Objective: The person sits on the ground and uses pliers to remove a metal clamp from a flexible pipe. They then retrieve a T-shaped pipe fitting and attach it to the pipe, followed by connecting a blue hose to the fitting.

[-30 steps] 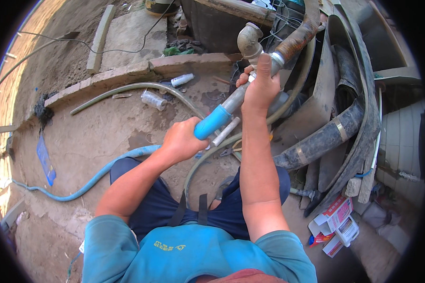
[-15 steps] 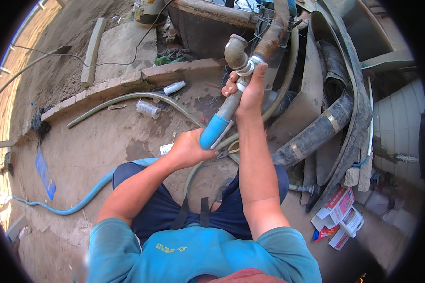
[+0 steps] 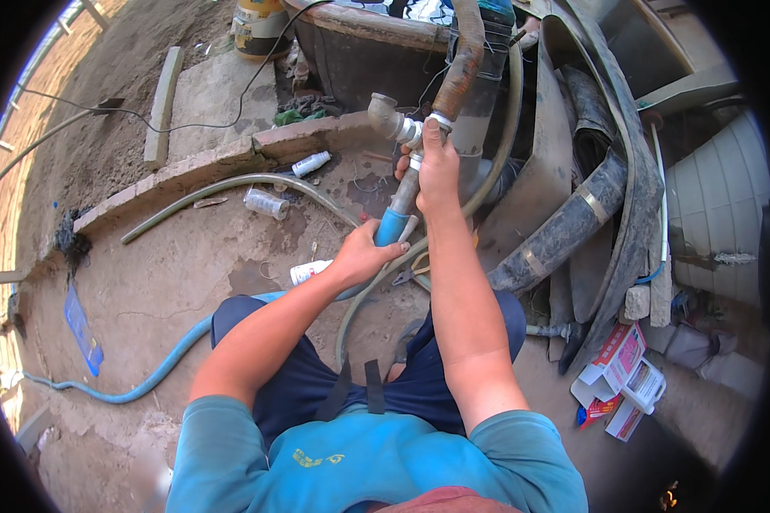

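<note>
My left hand [image 3: 364,255] is wrapped round the blue sleeve [image 3: 393,224] at the lower end of a grey pipe [image 3: 406,186]. My right hand [image 3: 439,171] grips the pipe higher up, at a white-banded joint where a metal elbow [image 3: 383,115] branches off to the left, its mouth upward. Above this joint a thick rust-stained pipe [image 3: 462,60] runs up and away to the top of the view. Beside the blue sleeve, below my right hand, lie pliers [image 3: 406,277] and a pale hose [image 3: 415,248]. A white container [image 3: 310,272] lies just left of my left hand.
A blue hose [image 3: 158,368] curves across the dirt ground at left. Two small bottles [image 3: 266,203] lie by a low brick edging [image 3: 171,179]. A dark tub [image 3: 334,64] stands behind. Stacked sheets and a black tube [image 3: 547,246] crowd the right, above torn cartons [image 3: 616,376].
Both my hands have shifted with the pipe, which now stands steeper in view. The elbow has moved left and down in the picture. The blue sleeve sits higher, more covered by my left hand.
</note>
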{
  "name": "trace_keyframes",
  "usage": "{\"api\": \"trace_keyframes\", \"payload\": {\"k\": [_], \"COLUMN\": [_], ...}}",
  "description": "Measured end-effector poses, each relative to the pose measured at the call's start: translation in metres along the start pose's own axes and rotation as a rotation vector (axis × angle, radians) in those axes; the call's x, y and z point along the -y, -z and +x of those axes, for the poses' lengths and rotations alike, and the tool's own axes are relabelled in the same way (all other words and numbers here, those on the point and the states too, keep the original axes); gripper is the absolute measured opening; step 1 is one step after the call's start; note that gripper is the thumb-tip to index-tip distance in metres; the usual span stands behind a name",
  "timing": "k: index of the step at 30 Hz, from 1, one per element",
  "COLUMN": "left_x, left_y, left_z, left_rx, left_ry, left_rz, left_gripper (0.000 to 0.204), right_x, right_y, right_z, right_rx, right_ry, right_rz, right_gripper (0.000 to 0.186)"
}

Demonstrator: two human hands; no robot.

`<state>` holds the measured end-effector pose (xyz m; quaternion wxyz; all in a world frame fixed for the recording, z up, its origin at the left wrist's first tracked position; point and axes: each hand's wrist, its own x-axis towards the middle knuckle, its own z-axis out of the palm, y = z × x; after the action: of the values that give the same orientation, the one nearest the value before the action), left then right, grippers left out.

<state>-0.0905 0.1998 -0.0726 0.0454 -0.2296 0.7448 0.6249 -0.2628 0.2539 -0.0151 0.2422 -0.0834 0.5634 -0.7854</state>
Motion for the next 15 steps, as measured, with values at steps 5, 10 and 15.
{"api": "trace_keyframes", "payload": {"k": [5,10,15], "left_x": [0.012,0.031,0.060], "left_y": [-0.014,-0.029,-0.036], "left_z": [0.012,0.021,0.028], "left_rx": [0.065,0.147,0.225], "left_ry": [0.038,0.100,0.051], "left_rz": [0.010,0.088,0.260], "left_gripper": [0.052,0.057,0.070], "right_x": [-0.017,-0.032,-0.059], "right_y": [0.017,0.033,0.054], "right_z": [0.000,-0.003,-0.002], "right_rx": [-0.008,-0.039,-0.081], "right_ry": [-0.031,-0.081,-0.140], "right_rz": [-0.037,-0.138,-0.213], "right_gripper": [0.049,0.052,0.056]}}
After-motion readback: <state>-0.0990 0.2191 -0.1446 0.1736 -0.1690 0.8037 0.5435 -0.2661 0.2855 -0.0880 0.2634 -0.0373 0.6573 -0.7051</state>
